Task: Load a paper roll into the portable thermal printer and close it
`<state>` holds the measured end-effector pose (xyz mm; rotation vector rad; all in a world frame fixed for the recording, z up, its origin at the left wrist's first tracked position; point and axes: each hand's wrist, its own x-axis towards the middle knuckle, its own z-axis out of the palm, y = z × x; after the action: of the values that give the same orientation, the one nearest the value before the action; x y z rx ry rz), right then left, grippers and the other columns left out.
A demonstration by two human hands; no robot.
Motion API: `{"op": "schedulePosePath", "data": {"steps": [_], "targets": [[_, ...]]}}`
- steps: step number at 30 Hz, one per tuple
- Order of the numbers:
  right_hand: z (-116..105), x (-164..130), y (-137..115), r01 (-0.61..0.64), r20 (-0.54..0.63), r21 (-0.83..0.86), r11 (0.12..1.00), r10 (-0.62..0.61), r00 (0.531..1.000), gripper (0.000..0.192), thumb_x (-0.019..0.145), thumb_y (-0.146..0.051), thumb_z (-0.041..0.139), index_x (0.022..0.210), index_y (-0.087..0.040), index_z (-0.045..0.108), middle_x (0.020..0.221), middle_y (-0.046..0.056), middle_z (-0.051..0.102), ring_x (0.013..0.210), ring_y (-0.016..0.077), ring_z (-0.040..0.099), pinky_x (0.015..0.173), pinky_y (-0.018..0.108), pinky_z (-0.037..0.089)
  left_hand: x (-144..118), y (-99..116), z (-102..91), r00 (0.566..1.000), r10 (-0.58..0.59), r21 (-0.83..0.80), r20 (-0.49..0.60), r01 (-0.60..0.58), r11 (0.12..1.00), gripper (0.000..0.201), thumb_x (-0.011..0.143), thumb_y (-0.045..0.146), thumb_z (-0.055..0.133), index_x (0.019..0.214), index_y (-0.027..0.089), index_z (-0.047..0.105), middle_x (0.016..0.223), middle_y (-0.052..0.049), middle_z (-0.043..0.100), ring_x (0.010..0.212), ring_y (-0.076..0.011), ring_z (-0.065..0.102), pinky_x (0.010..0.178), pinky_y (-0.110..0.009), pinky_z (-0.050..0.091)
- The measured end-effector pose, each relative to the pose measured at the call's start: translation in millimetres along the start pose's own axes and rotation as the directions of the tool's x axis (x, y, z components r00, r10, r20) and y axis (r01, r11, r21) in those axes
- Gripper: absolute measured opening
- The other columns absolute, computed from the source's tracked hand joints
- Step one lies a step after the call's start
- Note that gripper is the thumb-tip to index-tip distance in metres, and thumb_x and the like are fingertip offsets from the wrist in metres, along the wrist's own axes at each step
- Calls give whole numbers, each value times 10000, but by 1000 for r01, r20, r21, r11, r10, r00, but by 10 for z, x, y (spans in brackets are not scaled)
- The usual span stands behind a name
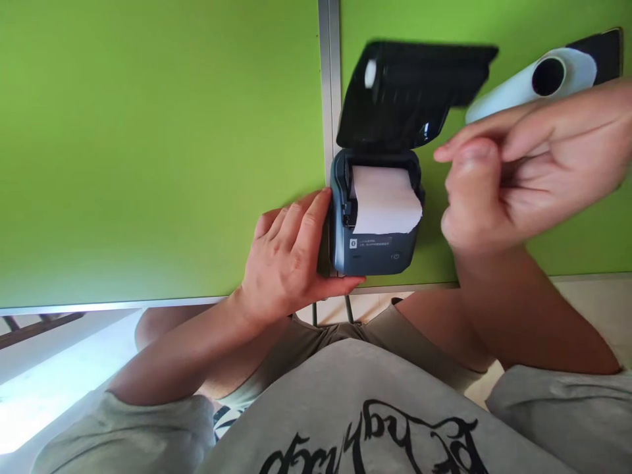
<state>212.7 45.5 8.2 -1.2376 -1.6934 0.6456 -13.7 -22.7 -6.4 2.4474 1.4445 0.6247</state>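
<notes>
Person, head-camera view. Garment: light grey short-sleeved T-shirt, loose fit, soft creases across the chest. Print: black brush-style lettering on the front, partly cut off by the lower edge. Sleeves: 2, ending above the elbows. Left hand and right hand: bare, no rings, watch or gloves visible. Forearms uncovered.

one head-worn camera looks steeply down, close over the green table, toward the wearer's own lap.
</notes>
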Motion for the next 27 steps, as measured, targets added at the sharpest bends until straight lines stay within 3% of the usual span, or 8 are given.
{"op": "schedulePosePath", "data": {"steps": [3, 6, 10, 13, 17, 20, 23, 27], "targets": [[33, 71, -14, 249, 8, -153, 956, -251, 968, 211, 911, -264, 647, 749, -237, 515, 684, -53, 650, 568, 71, 575, 508, 267, 425, 2, 7, -3, 1000, -5, 9, 0, 5, 1000, 956, 907, 832, 445, 1478, 65, 424, 1349, -200, 664, 1199, -295, 656, 960, -379, 432], [16, 112, -40, 342, 166, -233, 910, -310, 936, 136, 847, -166, 681, 790, -214, 567, 750, -82, 718, 532, 42, 555, 507, 228, 409, 12, 15, -4, 1000, -2, 18, -7, 2, 1000, 971, 896, 845, 443, 1484, 72, 413, 1345, -195, 666, 1204, -295, 654, 960, -377, 436], [-66, 191, -165, 309, 389, -403, 861, -145, 910, 39, 838, -257, 684, 854, -224, 671, 692, -78, 694, 510, 54, 513, 520, 237, 343, 30, 27, 4, 1000, 14, 32, -21, -14, 999, 988, 888, 858, 431, 1471, 61, 417, 1313, -200, 675, 1177, -299, 662, 938, -386, 437], [-130, 258, -253, 278, 496, -530, 801, 28, 868, 126, 853, -344, 661, 944, -273, 711, 648, -51, 635, 522, 86, 483, 539, 263, 231, 35, 29, 6, 1000, 10, 34, -21, -9, 999, 980, 884, 852, 447, 1480, 75, 406, 1300, -195, 680, 1162, -304, 666, 911, -391, 436], [-201, 311, -276, 323, 589, -525, 788, 62, 806, 179, 827, -365, 688, 993, -299, 685, 656, -41, 608, 519, 99, 417, 546, 278, 165, 20, 18, -3, 1000, 5, 18, -4, -5, 1000, 959, 887, 823, 482, 1487, 80, 397, 1309, -195, 675, 1162, -308, 660, 928, -392, 436], [-214, 324, -281, 345, 623, -496, 797, 51, 780, 184, 817, -338, 686, 995, -291, 683, 673, -38, 623, 525, 104, 421, 524, 268, 203, 0, 4, -4, 1000, 15, 19, 4, -15, 1000, 938, 913, 804, 460, 1484, 61, 403, 1336, -202, 664, 1183, -302, 653, 966, -388, 434], [-178, 318, -340, 331, 596, -501, 800, 42, 802, 154, 827, -309, 664, 973, -271, 698, 660, -30, 618, 520, 94, 419, 508, 255, 210, -16, -5, -2, 1000, 15, 33, 16, -16, 999, 944, 927, 806, 424, 1489, 47, 399, 1347, -208, 661, 1174, -300, 657, 974, -391, 431], [-194, 315, -453, 144, 537, -404, 903, 107, 837, 214, 763, -222, 719, 974, -249, 698, 681, -55, 635, 506, 46, 452, 515, 232, 324, -23, -8, -10, 999, 6, 20, 38, -7, 1000, 955, 929, 811, 413, 1506, 50, 390, 1353, -207, 657, 1179, -301, 653, 983, -394, 428]]}}
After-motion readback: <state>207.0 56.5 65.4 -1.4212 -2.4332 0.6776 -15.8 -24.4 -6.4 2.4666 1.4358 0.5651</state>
